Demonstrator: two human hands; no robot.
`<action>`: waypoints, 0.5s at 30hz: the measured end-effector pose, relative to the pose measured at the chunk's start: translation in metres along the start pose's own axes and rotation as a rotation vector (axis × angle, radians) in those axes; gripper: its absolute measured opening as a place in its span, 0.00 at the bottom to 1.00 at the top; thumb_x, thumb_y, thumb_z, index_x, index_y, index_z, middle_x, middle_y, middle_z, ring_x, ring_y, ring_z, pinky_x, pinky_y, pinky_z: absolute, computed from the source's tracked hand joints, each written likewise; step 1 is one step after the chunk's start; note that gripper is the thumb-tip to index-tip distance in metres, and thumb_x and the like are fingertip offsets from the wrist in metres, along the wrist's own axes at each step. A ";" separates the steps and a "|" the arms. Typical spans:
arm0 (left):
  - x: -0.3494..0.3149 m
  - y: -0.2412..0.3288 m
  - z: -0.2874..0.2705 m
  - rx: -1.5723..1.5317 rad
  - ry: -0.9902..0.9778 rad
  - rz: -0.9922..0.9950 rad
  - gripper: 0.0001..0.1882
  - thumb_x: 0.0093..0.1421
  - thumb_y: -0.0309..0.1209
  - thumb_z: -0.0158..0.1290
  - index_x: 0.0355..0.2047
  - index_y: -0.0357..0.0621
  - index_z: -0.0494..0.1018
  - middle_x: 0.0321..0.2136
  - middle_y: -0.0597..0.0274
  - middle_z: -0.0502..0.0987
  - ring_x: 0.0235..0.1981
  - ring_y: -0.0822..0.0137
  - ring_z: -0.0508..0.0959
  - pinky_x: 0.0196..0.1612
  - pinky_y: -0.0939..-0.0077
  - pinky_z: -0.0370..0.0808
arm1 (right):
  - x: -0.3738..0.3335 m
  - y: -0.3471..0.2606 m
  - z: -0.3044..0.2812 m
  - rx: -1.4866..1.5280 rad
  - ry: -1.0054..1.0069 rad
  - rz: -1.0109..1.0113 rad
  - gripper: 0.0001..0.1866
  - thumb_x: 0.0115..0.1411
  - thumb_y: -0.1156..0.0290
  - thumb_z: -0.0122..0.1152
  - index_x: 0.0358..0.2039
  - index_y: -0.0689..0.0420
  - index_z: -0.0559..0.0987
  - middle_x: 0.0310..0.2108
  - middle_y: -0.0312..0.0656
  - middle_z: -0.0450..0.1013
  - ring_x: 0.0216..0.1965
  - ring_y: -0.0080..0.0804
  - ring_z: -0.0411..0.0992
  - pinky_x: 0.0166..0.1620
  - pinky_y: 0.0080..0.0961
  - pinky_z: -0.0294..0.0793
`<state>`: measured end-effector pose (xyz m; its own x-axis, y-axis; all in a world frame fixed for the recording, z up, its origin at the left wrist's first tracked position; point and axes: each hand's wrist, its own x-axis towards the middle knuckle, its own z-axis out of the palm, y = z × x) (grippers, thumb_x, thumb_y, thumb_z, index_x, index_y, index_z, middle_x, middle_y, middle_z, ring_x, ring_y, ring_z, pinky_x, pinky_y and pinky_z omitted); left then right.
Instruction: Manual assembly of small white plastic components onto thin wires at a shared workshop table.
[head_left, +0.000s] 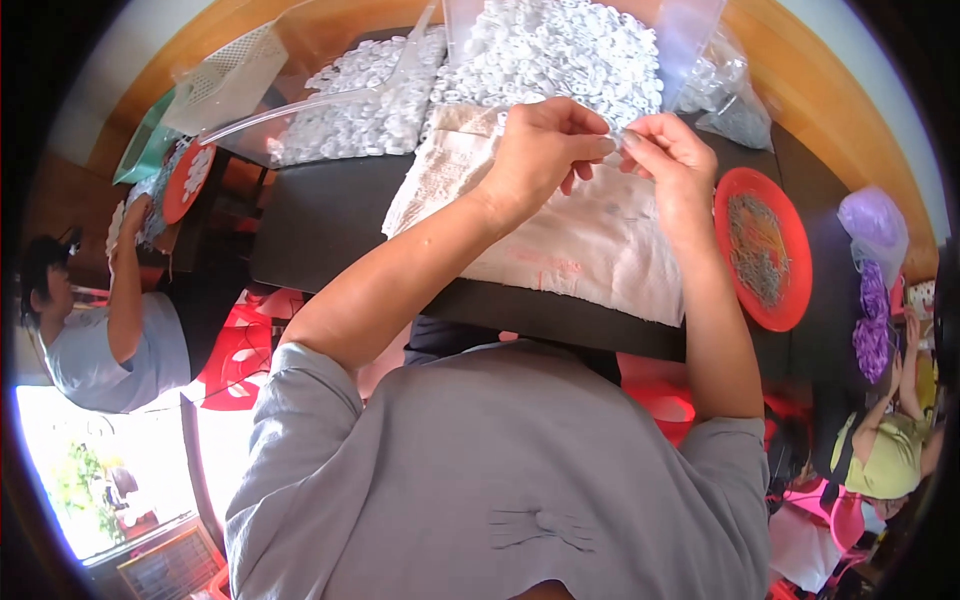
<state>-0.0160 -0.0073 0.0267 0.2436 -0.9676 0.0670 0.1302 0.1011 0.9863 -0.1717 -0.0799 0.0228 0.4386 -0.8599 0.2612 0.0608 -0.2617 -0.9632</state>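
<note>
Above a pale cloth (590, 240) on the dark table, my two hands meet fingertip to fingertip. My left hand (556, 150) is closed in a pinch, thumb against the forefinger. My right hand (672, 155) pinches too, its thumb and forefinger almost touching the left ones. Whatever sits between the fingertips is small and pale, too small to make out. Just beyond the hands lies a large heap of small white plastic pieces (560, 50). A red oval tray (802, 285) of thin metal pins or wires (760, 250) stands to the right of my right forearm.
Another heap of white pieces (350, 120) lies at the far left in a clear bin. A clear bag (735, 110) of grey bits stands at the back right, and purple bundles (872, 320) lie on the right. Other people sit at the left (120, 340) and the right (885, 450).
</note>
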 end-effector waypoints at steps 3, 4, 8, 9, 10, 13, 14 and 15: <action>-0.004 -0.008 0.000 0.051 -0.018 0.075 0.12 0.53 0.19 0.59 0.38 0.33 0.73 0.23 0.62 0.77 0.21 0.76 0.74 0.18 0.86 0.68 | -0.003 -0.001 0.005 0.009 -0.063 -0.021 0.02 0.57 0.77 0.60 0.31 0.62 0.77 0.25 0.33 0.73 0.27 0.16 0.69 0.31 0.14 0.69; -0.005 -0.009 0.001 0.071 -0.028 0.130 0.12 0.53 0.19 0.58 0.39 0.34 0.72 0.23 0.63 0.77 0.22 0.77 0.74 0.18 0.86 0.68 | -0.004 -0.002 0.005 0.002 -0.059 -0.017 0.02 0.57 0.77 0.60 0.31 0.62 0.77 0.25 0.33 0.73 0.27 0.16 0.69 0.31 0.14 0.69; -0.006 -0.010 0.001 0.056 -0.058 0.163 0.14 0.53 0.18 0.58 0.41 0.35 0.71 0.24 0.63 0.76 0.23 0.78 0.74 0.19 0.86 0.69 | -0.006 -0.006 0.007 0.005 -0.091 -0.018 0.01 0.58 0.79 0.59 0.31 0.62 0.77 0.25 0.33 0.74 0.27 0.17 0.70 0.31 0.14 0.70; -0.006 -0.010 0.001 0.099 -0.054 0.176 0.15 0.52 0.18 0.58 0.41 0.35 0.71 0.24 0.64 0.76 0.23 0.78 0.74 0.20 0.86 0.69 | -0.007 -0.006 0.007 0.004 -0.096 -0.040 0.01 0.58 0.79 0.59 0.31 0.61 0.77 0.26 0.34 0.74 0.27 0.17 0.70 0.31 0.14 0.70; -0.006 -0.011 0.000 0.143 -0.050 0.189 0.15 0.52 0.18 0.58 0.41 0.35 0.71 0.25 0.64 0.76 0.23 0.78 0.74 0.20 0.86 0.69 | -0.008 -0.005 0.010 -0.001 -0.098 -0.036 0.01 0.58 0.79 0.59 0.31 0.61 0.77 0.26 0.34 0.74 0.27 0.17 0.70 0.31 0.14 0.70; -0.003 -0.015 -0.002 0.128 -0.065 0.284 0.16 0.52 0.19 0.58 0.42 0.35 0.71 0.25 0.64 0.76 0.23 0.78 0.74 0.20 0.86 0.69 | -0.011 -0.004 0.015 -0.002 -0.069 -0.109 0.01 0.58 0.79 0.59 0.32 0.61 0.77 0.27 0.34 0.74 0.27 0.17 0.71 0.31 0.14 0.71; -0.004 -0.016 -0.002 0.125 -0.062 0.283 0.16 0.52 0.19 0.58 0.42 0.35 0.71 0.25 0.64 0.76 0.23 0.78 0.74 0.20 0.86 0.69 | -0.012 -0.004 0.015 0.019 -0.069 -0.100 0.01 0.58 0.79 0.59 0.32 0.61 0.77 0.27 0.34 0.74 0.28 0.17 0.71 0.32 0.13 0.71; -0.006 -0.011 0.000 0.124 -0.045 0.235 0.14 0.52 0.20 0.59 0.40 0.35 0.72 0.25 0.64 0.77 0.22 0.78 0.74 0.20 0.86 0.69 | -0.012 -0.003 0.014 0.039 -0.066 -0.093 0.02 0.58 0.79 0.59 0.32 0.61 0.77 0.27 0.34 0.74 0.28 0.17 0.72 0.32 0.13 0.71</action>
<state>-0.0189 -0.0027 0.0154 0.2101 -0.9305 0.3001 -0.0438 0.2977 0.9537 -0.1644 -0.0627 0.0221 0.4876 -0.8016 0.3459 0.1383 -0.3202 -0.9372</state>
